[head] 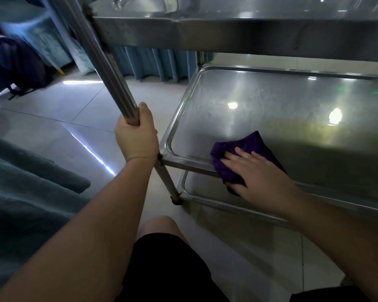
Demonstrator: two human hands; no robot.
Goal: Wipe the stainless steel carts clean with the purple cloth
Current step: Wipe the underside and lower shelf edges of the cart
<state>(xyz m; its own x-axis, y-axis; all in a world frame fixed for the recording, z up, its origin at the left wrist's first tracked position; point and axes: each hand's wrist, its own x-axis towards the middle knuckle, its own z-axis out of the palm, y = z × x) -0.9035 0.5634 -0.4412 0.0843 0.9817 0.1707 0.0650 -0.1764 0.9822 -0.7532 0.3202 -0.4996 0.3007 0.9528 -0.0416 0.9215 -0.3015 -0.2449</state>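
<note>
A stainless steel cart fills the right side, seen from low down. Its middle shelf (282, 101) is a shiny tray with a raised rim; an upper shelf (227, 33) hangs above and a lower shelf (196, 192) shows below. My left hand (138, 136) grips the cart's near-left upright post (109, 68), fingers curled round it. The purple cloth (247, 147) lies crumpled at the near-left part of the middle shelf, draped over its front rim. My right hand (262, 173) presses flat on the cloth with straight, spread fingers.
Pale floor tiles (59, 110) spread to the left. Blue curtains (153, 64) hang behind the cart. A teal fabric-covered surface (20, 192) sits at the left edge. My knee in black shorts (162, 247) is just in front of the cart's leg.
</note>
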